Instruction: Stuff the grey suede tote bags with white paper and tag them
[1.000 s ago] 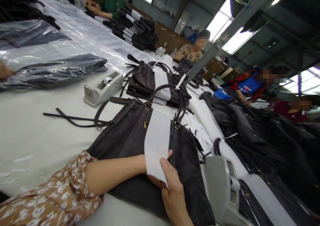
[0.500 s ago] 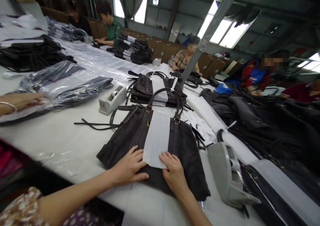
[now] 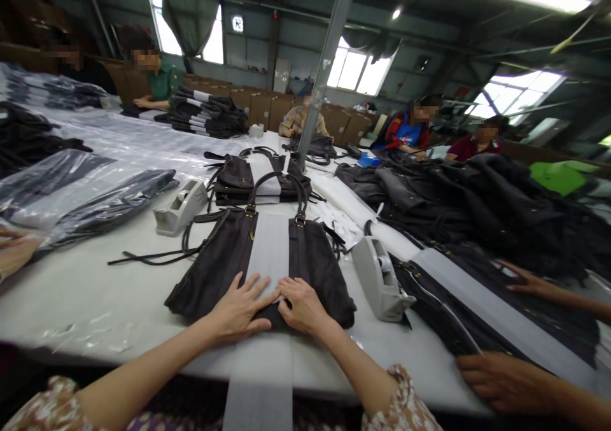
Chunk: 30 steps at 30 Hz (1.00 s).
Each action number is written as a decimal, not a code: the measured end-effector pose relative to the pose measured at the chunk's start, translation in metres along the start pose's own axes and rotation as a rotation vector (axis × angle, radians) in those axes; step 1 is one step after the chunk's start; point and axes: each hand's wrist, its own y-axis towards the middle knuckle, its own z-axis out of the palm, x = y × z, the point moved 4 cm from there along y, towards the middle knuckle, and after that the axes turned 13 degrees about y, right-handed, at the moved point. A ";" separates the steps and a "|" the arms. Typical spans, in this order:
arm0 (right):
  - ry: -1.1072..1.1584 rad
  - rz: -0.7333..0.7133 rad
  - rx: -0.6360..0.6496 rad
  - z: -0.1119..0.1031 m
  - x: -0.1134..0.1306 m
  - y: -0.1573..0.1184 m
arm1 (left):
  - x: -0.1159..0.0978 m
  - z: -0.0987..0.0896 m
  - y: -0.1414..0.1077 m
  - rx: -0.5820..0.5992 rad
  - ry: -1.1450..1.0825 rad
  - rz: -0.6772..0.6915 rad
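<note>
A dark handbag [image 3: 319, 259] lies flat on the white table, its handles pointing away from me. A white paper strip [image 3: 270, 243] runs down its middle. My left hand [image 3: 242, 307] rests on the strip's near end and the bag, with fingers spread. Beside it, nearly touching, my right hand [image 3: 301, 303] has curled fingers at the strip's right edge, thumb tucked in. More of a white strip [image 3: 260, 399] hangs over the table's front edge below the bag. Whether both lengths are one piece is hidden.
Grey tape dispensers stand left [image 3: 181, 207] and right [image 3: 379, 278] of the bag. Stacked bags [image 3: 233, 179] lie behind it. At right, a co-worker's hands [image 3: 506, 380] touch another bag. Plastic-wrapped bags [image 3: 95, 192] lie left; a metal post [image 3: 324, 68] rises behind.
The view has turned right and back. My hands have come closer together at the strip's near end. A strip now shows over the table edge, and a co-worker's hands appear at right.
</note>
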 end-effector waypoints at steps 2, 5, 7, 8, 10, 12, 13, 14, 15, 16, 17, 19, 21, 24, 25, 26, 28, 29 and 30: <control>-0.080 0.000 0.022 -0.020 0.000 -0.002 | 0.001 0.005 0.001 0.016 0.019 -0.002; -0.250 0.072 -0.020 -0.047 -0.020 -0.017 | 0.003 0.012 0.000 0.002 0.059 -0.001; -0.318 0.185 -0.028 -0.049 -0.042 -0.035 | 0.004 0.014 -0.003 -0.017 0.087 0.008; -0.331 0.246 -0.037 -0.045 -0.053 -0.045 | 0.005 0.014 -0.004 -0.023 0.098 0.023; -0.341 0.336 -0.091 -0.033 -0.068 -0.063 | 0.005 0.014 -0.007 -0.028 0.109 0.068; -0.348 0.369 -0.165 -0.023 -0.072 -0.072 | 0.005 0.014 -0.008 -0.034 0.111 0.108; -0.348 0.368 -0.190 -0.019 -0.072 -0.074 | 0.005 0.013 -0.008 -0.040 0.112 0.119; -0.344 0.359 -0.201 -0.017 -0.071 -0.074 | 0.005 0.013 -0.008 -0.047 0.114 0.124; -0.338 0.346 -0.205 -0.017 -0.070 -0.073 | 0.005 0.013 -0.008 -0.055 0.116 0.126; -0.334 0.334 -0.208 -0.017 -0.069 -0.072 | 0.005 0.013 -0.008 -0.064 0.116 0.128; -0.332 0.324 -0.211 -0.019 -0.068 -0.071 | 0.006 0.013 -0.008 -0.072 0.116 0.129; -0.340 0.307 -0.219 -0.021 -0.066 -0.069 | 0.006 0.013 -0.008 -0.086 0.113 0.132; -0.356 0.291 -0.220 -0.022 -0.066 -0.068 | 0.005 0.013 -0.009 -0.090 0.106 0.136; -0.373 0.270 -0.200 -0.025 -0.063 -0.067 | 0.005 0.011 -0.011 -0.086 0.092 0.139; -0.375 0.263 -0.191 -0.028 -0.060 -0.067 | 0.004 0.011 -0.012 -0.086 0.086 0.139; -0.375 0.252 -0.183 -0.032 -0.055 -0.067 | 0.004 0.010 -0.012 -0.087 0.079 0.140; -0.364 0.189 -0.142 -0.041 -0.039 -0.068 | 0.004 0.010 -0.012 -0.085 0.062 0.148; -0.349 0.124 -0.091 -0.043 -0.027 -0.070 | 0.003 0.010 -0.012 -0.084 0.054 0.154; -0.324 0.038 -0.015 -0.043 -0.013 -0.073 | 0.003 0.009 -0.012 -0.085 0.047 0.160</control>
